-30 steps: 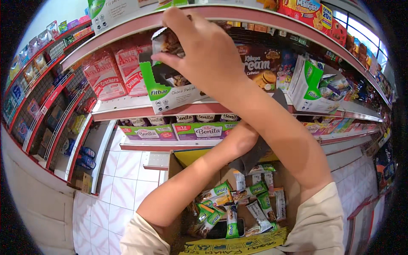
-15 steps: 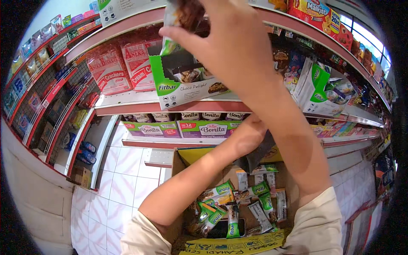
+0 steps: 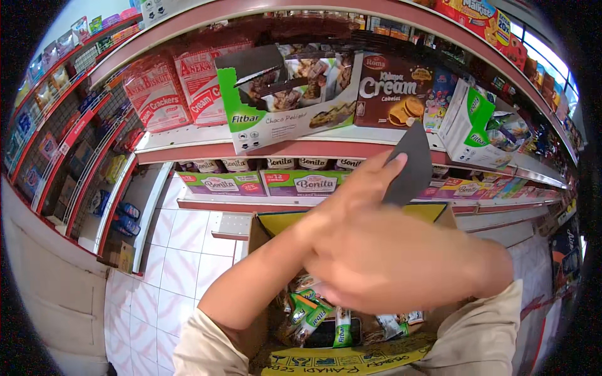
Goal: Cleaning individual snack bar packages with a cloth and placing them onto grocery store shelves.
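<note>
- So the left hand (image 3: 370,183) has a dark grey flat piece (image 3: 412,169) pinched between thumb and fingers, with the pointy end sticking up past them.
- Right hand (image 3: 376,260) is crossed over the left wrist, nearer the camera. It's pretty blurry, fingers aimed left and down, so I can't tell if they're gripping anything.
- Right below both hands there's an open cardboard carton (image 3: 258,241), yellow flap (image 3: 351,359) on the near side.
- Snack bars (image 3: 311,326) in green and white wrappers lie jumbled in there, partly hidden by the right hand. Some kinda dark flat thing (image 3: 322,338) is down there with them.
- Up and left of the left hand, on the shelf: a torn-open green and white display box (image 3: 295,130) with wrapped pieces (image 3: 304,81) inside.
- Straight above the left hand, a brown biscuit pack (image 3: 385,91) right beside that box; further right, another open green and white box (image 3: 471,122).
- Way out left of the hands, red and white cracker packs (image 3: 158,94).
</note>
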### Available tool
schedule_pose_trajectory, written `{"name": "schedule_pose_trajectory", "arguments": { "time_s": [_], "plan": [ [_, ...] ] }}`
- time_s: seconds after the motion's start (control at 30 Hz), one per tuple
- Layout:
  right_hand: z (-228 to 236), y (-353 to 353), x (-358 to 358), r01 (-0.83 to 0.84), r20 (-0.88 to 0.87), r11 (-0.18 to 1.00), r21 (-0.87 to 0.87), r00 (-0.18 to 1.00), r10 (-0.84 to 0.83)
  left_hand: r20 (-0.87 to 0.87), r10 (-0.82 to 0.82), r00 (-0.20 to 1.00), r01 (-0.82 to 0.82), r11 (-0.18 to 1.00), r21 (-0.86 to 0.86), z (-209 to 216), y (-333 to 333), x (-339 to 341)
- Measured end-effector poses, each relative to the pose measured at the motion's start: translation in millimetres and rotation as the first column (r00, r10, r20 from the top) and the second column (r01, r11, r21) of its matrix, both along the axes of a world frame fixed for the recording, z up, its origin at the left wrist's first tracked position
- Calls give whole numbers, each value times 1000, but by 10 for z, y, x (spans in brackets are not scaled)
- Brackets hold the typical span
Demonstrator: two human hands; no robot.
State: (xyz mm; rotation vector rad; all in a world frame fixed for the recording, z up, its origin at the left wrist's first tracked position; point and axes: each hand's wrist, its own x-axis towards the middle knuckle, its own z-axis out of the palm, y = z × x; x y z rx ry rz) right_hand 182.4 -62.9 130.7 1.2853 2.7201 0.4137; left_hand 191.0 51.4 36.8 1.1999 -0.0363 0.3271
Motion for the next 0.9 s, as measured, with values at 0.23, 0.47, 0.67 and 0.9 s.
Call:
{"name": "schedule_pose_trajectory", "arguments": {
  "time_s": [0.23, 0.47, 0.67, 0.9],
  "plan": [
    [-1538, -99, 359, 490, 392, 242, -837, 846, -361, -23, 37, 999, -35, 997, 76, 108, 87, -141],
    [-1933, -3, 624, 291, 139, 441, -849, 928, -345, 49, 33, 998, -40, 987, 157, 97, 39, -71],
    [-2481, -227, 816, 80, -116, 609, -790, 954, -276, 24, -5, 1000, 3, 998, 69, 94, 20, -72],
    [-2910, -214, 982, -32, -361, 643, -765, 848, -388, 17, 15, 1000, -18, 990, 139, 101, 24, -66]
  ]
}}
